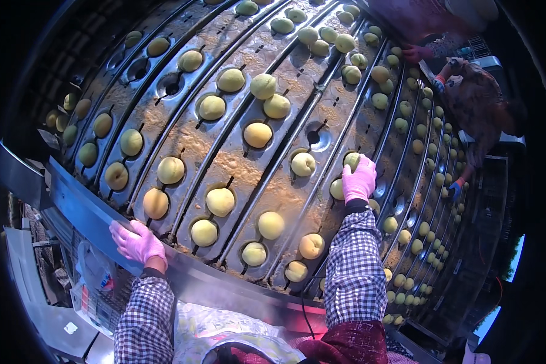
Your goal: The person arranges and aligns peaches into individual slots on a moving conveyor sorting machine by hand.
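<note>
My right hand (360,179), in a pink glove, has its thumb and fingers on a greenish-yellow peach (351,159) at a cup of the metal conveyor. Just below the fingers, another peach (337,189) sits partly hidden. My left hand (139,242), also gloved in pink, rests with fingers apart on the metal rim (95,214) and holds nothing. Between my hands, yellow peaches lie in paired round cups, among them one peach (220,202) and a more orange peach (156,204). A cup (319,136) left of my right hand shows its dark slotted hole.
Loose peaches (318,48) are clustered on the far slats. Across the conveyor, a co-worker's pink-gloved hand (416,53) and another's blue-gloved hand (456,189) are near the peaches. Wet pulp (236,166) smears the slats. A plastic bag (93,266) hangs at lower left.
</note>
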Demonstrator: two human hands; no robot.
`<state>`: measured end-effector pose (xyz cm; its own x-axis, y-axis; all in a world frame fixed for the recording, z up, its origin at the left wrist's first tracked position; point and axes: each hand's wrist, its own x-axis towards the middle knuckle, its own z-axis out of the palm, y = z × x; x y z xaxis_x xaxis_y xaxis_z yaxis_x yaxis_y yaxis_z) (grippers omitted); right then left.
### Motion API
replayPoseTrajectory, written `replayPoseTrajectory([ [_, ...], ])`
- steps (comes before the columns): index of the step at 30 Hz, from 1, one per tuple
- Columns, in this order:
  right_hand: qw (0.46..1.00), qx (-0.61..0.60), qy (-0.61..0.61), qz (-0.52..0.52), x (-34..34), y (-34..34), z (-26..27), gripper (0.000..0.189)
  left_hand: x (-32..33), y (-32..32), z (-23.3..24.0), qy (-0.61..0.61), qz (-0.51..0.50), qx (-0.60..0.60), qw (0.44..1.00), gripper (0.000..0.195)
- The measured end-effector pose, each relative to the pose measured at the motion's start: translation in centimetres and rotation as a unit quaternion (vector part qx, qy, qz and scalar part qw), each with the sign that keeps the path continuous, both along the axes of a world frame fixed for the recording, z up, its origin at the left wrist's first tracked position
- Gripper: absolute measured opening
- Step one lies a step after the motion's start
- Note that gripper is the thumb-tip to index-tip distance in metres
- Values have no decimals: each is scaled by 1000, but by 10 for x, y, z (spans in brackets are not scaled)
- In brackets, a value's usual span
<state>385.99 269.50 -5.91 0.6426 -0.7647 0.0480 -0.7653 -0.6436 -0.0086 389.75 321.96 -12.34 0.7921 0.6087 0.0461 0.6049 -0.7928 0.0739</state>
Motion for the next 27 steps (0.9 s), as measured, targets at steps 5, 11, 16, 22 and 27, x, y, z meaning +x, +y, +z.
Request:
replayPoseTrajectory([
  [5,972,161,-132,-110,-23,-69,-23,49,2,-16,5,6,-3,-20,1000,62],
  [11,892,346,-253,-144,-24,-57,-40,41,3,-7,4,-3,4,-11,1000,62],
  [16,975,190,-86,-77,-11,-46,-20,46,2,-7,7,-2,10,-12,1000,64],
  [22,996,36,-52,69,15,18,2,51,2,-7,5,-2,-1,-11,1000,63],
  [27,964,132,41,226,30,88,14,68,1,-6,8,-7,3,-18,1000,63],
])
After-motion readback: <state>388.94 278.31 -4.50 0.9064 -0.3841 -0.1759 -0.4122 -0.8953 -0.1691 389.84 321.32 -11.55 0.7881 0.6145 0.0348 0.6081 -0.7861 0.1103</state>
